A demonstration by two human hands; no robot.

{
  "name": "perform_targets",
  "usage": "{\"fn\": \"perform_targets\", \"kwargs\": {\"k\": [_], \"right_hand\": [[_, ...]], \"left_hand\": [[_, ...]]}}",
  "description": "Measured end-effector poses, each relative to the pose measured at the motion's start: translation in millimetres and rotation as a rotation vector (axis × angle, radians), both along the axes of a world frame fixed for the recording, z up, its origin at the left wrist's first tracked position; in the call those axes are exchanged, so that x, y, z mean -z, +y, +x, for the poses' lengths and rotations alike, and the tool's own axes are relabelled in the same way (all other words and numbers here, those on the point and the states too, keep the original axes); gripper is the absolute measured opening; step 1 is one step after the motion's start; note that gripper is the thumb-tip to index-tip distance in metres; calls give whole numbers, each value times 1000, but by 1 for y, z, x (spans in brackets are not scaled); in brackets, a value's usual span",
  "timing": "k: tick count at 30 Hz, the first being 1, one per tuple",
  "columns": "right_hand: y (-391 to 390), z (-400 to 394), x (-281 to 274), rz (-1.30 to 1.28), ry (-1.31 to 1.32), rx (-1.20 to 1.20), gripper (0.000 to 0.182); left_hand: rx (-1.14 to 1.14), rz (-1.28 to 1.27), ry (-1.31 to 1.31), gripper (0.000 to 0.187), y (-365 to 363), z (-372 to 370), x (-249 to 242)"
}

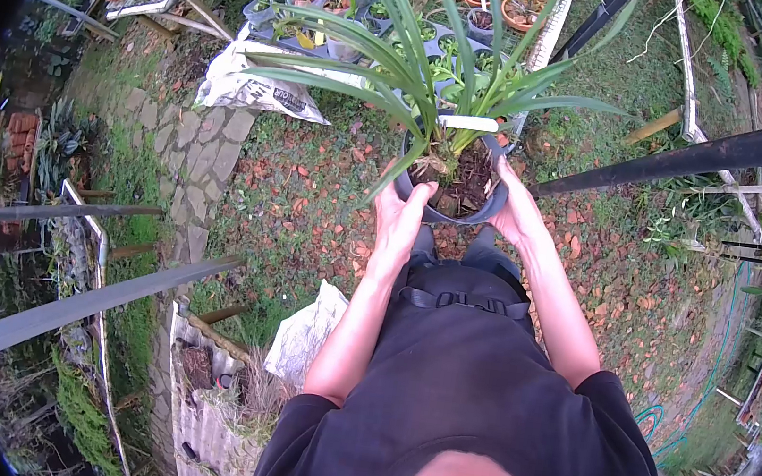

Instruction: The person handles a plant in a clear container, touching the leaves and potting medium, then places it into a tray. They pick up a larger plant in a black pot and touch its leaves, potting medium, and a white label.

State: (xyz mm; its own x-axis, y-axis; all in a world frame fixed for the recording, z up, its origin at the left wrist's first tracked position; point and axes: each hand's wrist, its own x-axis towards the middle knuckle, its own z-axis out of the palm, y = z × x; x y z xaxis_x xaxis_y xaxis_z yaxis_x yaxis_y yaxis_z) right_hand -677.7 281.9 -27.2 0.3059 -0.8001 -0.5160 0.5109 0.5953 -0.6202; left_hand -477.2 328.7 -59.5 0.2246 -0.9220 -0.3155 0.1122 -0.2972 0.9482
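Note:
Between my two hands is a dark potted plant (452,166) with long strap-like green leaves spreading up and outward. Bark-like chips (474,178) fill the pot, and a white plant label (468,123) lies across the base of the leaves. My left hand (400,212) grips the pot's left rim, thumb over the edge. On the opposite side, my right hand (516,207) wraps round the pot wall; its fingers are partly hidden behind it. The pot is held up in front of my waist, above the ground.
Ahead stands a bench with several small potted plants (336,23) and terracotta pots (523,10). A white plastic sack (262,81) hangs at its left. Dark posts (695,158) slant in on the right, grey ones (96,308) on the left. A stone path (196,153) runs along the left.

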Motion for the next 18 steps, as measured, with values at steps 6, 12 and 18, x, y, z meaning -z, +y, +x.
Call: {"fn": "perform_targets", "kwargs": {"k": [6, 12, 18], "right_hand": [[-16, -6, 31, 24, 159, 78, 43], [-27, -19, 37, -24, 252, 13, 41], [-41, -27, 30, -153, 293, -21, 45]], "left_hand": [[-81, -39, 103, 84, 10, -17, 4], [-102, -39, 134, 84, 16, -25, -13], [-141, -86, 133, 90, 28, -42, -31]]}}
